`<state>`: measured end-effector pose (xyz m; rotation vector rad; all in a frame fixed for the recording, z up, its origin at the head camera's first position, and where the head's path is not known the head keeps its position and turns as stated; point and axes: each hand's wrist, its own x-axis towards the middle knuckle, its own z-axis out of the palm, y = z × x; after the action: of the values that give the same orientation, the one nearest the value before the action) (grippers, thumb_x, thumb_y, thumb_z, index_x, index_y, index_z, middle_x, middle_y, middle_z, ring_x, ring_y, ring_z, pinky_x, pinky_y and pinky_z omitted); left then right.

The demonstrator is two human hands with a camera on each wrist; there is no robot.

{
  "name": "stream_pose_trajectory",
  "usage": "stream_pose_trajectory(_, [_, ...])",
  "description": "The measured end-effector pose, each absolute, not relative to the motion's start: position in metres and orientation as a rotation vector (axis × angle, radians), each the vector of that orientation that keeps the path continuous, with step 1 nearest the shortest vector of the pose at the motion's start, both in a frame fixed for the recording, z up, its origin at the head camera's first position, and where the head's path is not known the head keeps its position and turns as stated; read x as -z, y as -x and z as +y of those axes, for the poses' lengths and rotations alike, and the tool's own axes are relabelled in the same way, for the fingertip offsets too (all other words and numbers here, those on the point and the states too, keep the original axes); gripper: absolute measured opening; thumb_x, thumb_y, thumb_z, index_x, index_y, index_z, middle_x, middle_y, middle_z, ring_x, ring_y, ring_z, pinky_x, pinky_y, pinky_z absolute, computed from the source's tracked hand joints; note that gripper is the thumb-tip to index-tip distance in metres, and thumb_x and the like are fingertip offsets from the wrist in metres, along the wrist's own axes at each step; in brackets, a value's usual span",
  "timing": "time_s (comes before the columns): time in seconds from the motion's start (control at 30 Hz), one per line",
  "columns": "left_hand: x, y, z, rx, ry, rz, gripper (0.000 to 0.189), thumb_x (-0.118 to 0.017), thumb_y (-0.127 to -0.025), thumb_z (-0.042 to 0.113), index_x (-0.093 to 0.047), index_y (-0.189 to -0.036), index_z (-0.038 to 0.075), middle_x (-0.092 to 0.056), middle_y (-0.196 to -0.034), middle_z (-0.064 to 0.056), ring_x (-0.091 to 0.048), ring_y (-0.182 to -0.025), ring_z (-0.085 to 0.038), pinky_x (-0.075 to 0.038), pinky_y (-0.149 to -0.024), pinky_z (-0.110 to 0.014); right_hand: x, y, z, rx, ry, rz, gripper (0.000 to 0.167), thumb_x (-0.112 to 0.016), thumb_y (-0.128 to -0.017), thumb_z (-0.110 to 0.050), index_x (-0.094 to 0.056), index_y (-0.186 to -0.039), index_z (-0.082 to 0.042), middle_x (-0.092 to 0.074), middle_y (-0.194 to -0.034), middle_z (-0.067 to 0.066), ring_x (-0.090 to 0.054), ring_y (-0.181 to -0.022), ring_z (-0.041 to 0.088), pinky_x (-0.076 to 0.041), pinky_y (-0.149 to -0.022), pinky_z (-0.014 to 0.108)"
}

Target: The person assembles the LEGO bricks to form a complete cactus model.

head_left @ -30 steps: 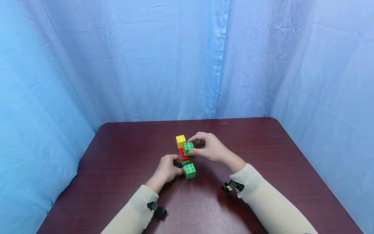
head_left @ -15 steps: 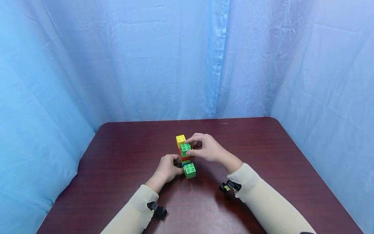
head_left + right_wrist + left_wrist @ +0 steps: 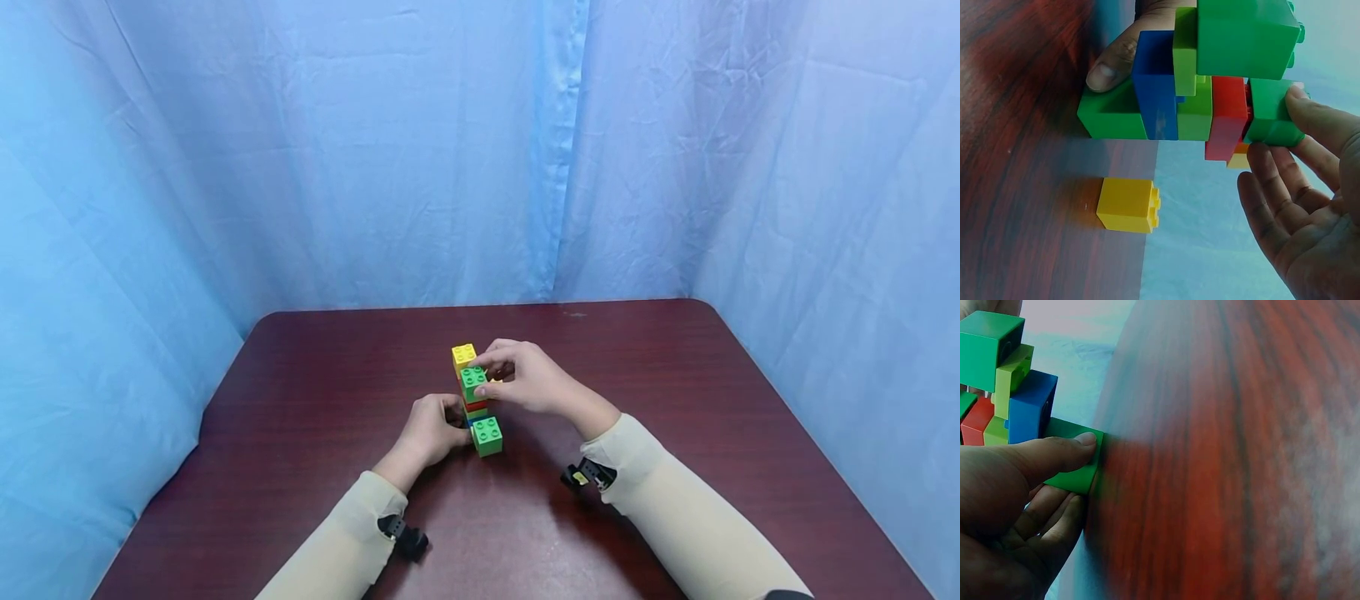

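Note:
A stack of toy building bricks stands mid-table. At its bottom, my left hand (image 3: 430,433) pinches a green brick (image 3: 1059,481), thumb on one side and fingers on the other. Above that come a blue brick (image 3: 1155,87), lime green pieces (image 3: 1195,115) and a red brick (image 3: 1229,112). A yellow brick (image 3: 464,355) tops the far end; another green brick (image 3: 487,437) juts out at the near end. My right hand (image 3: 536,379) holds a green brick (image 3: 1272,112) between thumb and fingers at the red brick's studs, some of which still show.
A loose yellow brick (image 3: 1125,203) lies on the dark wood table (image 3: 322,375) beside the stack, mostly hidden by the right hand in the head view. Blue curtains (image 3: 375,167) surround the table's back and sides.
My right hand has shifted left with its green brick, bringing it over the red brick. The left hand keeps its place at the stack's base.

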<state>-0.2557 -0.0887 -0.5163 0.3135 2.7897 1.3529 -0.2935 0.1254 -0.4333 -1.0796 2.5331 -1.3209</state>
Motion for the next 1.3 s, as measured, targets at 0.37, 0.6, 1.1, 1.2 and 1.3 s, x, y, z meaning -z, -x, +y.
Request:
stream_pose_trajectory(0.37, [0.5140, 0.2547, -0.0885, -1.347, -0.346, 2.810, 0.023, -0.094, -0.073, 0.008, -0.076, -0.085, 0.014, -0.071, -0.077, 0.005, -0.061, -0.073, -0.010, -0.054, -0.070, -0.033, 0.4334, 0.2915, 0.1241, 1.260, 1.113, 2.567, 0.036, -0.084, -0.092, -0.016, -0.076, -0.127, -0.013, -0.063, -0.103, -0.005, -0.067, -0.088, 0.012, -0.060, -0.077, 0.035])
stream_pose_trajectory(0.6, [0.5157, 0.2528, -0.0881, -1.336, -0.327, 2.802, 0.023, -0.094, -0.074, 0.010, -0.076, -0.087, 0.015, -0.070, -0.077, 0.008, -0.062, -0.074, -0.009, -0.054, -0.070, -0.032, 0.4387, 0.2903, 0.1254, 1.184, 1.127, 2.622, 0.038, -0.083, -0.092, -0.017, -0.075, -0.129, -0.013, -0.062, -0.101, -0.008, -0.065, -0.086, 0.009, -0.059, -0.075, 0.028])
stream_pose_trajectory(1.1, [0.5161, 0.2526, -0.0889, -1.338, -0.316, 2.792, 0.022, -0.094, -0.074, 0.010, -0.077, -0.087, 0.015, -0.070, -0.078, 0.008, -0.063, -0.075, -0.009, -0.055, -0.071, -0.033, 0.4401, 0.2874, 0.1233, 1.156, 1.112, 2.638, 0.043, -0.085, -0.091, -0.015, -0.073, -0.132, -0.011, -0.063, -0.105, -0.009, -0.064, -0.087, 0.009, -0.059, -0.077, 0.026])
stream_pose_trajectory(1.2, [0.5176, 0.2527, -0.0894, -1.331, -0.310, 2.794, 0.022, -0.094, -0.074, 0.010, -0.076, -0.086, 0.016, -0.070, -0.077, 0.009, -0.062, -0.075, -0.010, -0.055, -0.071, -0.033, 0.4406, 0.2867, 0.1221, 1.140, 1.086, 2.650, 0.044, -0.085, -0.090, -0.014, -0.073, -0.132, -0.011, -0.063, -0.105, -0.009, -0.064, -0.088, 0.008, -0.059, -0.077, 0.025])
stream_pose_trajectory(1.3, [0.5180, 0.2523, -0.0894, -1.335, -0.310, 2.792, 0.022, -0.094, -0.073, 0.010, -0.076, -0.085, 0.016, -0.070, -0.077, 0.008, -0.062, -0.075, -0.010, -0.054, -0.072, -0.033, 0.4415, 0.2861, 0.1217, 1.137, 1.080, 2.660, 0.044, -0.086, -0.089, -0.014, -0.073, -0.132, -0.012, -0.063, -0.104, -0.010, -0.064, -0.087, 0.009, -0.059, -0.076, 0.026])
